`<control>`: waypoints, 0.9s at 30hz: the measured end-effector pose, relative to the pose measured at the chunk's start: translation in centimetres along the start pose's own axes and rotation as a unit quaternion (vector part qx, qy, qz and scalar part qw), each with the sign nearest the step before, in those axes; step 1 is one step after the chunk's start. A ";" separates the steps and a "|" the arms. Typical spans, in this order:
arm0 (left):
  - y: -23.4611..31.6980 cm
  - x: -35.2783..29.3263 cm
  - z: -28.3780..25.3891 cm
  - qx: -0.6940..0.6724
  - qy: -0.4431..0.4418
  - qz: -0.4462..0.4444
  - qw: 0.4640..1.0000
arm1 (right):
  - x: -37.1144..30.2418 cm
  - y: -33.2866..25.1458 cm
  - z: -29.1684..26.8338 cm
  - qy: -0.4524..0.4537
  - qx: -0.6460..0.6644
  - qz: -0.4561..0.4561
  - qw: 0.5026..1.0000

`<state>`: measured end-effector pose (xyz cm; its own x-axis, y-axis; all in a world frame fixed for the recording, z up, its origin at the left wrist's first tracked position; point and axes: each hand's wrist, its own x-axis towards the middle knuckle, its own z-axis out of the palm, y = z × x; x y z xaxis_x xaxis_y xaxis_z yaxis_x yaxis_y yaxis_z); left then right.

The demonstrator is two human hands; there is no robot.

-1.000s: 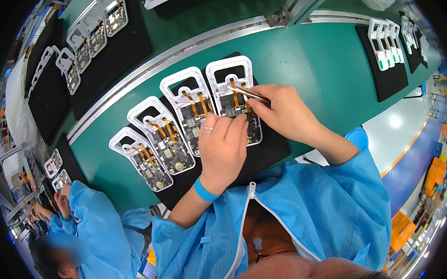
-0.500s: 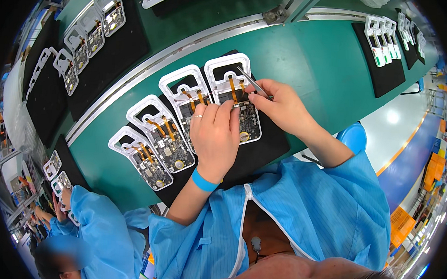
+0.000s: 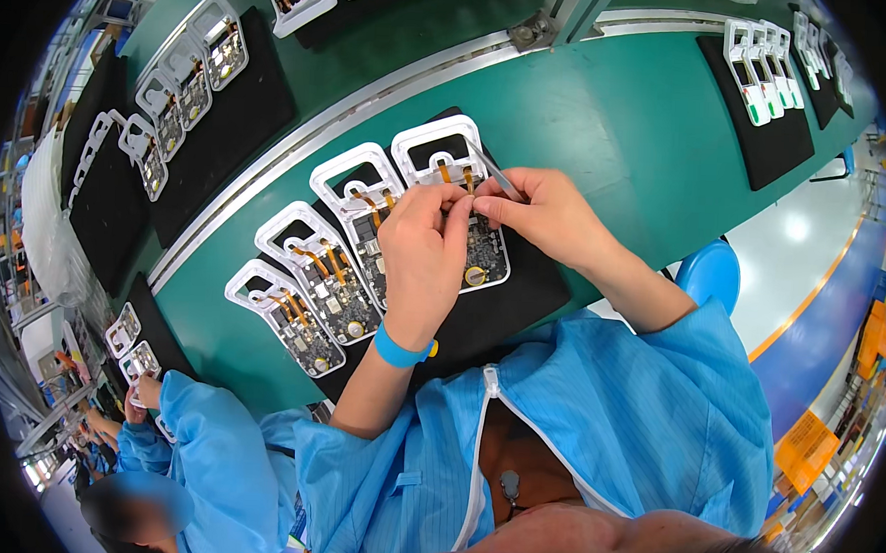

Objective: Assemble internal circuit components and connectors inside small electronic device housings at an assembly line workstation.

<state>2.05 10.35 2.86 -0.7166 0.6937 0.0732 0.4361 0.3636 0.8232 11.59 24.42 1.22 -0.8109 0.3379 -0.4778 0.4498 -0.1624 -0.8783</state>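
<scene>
Four white handled frames with circuit boards lie in a slanting row; the rightmost white frame (image 3: pixel 438 128) is under my hands. Tweezers (image 3: pixel 499 173) rest in my right hand (image 3: pixel 549 217), held between thumb and fingers, pointing up and away over that frame's handle opening. My left hand (image 3: pixel 422 261) is closed, thumb and fingertips together at the orange ribbon cables (image 3: pixel 469 179) above the circuit board (image 3: pixel 486 244). What those fingertips pinch is hidden. Both hands' fingertips nearly meet there. Beside my left hand lies the second white frame (image 3: pixel 349 159), partly covered by it.
A black mat (image 3: pixel 522 285) lies beneath the frames on the green bench (image 3: pixel 608 116). More frames stand on another black mat (image 3: pixel 751 132) at the far right. A metal rail (image 3: pixel 372 91) runs behind. At lower left, a co-worker's blue sleeve (image 3: pixel 210 415) reaches toward similar frames.
My hands have drawn together at the ribbon cables, the left fingertips sliding up to meet the right ones. The tweezers stay in my right hand. The whole view has shifted slightly.
</scene>
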 end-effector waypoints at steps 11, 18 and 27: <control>-0.4 -1.1 0.8 -0.205 -0.006 -0.121 0.971 | 1.0 -0.1 -1.0 -0.008 0.070 0.047 0.996; -1.2 -2.5 -0.1 0.039 0.005 0.078 0.996 | 1.2 0.4 -0.9 0.024 -0.032 0.020 0.999; -0.7 -3.4 0.8 0.114 -0.013 0.168 0.979 | 1.0 0.0 -0.6 0.050 -0.180 -0.110 0.976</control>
<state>4.58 8.22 1.60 -0.4988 0.8121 0.3028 0.7576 0.2389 0.6075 11.01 25.32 0.76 -0.8706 0.4189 -0.2582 0.3858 0.2553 -0.8866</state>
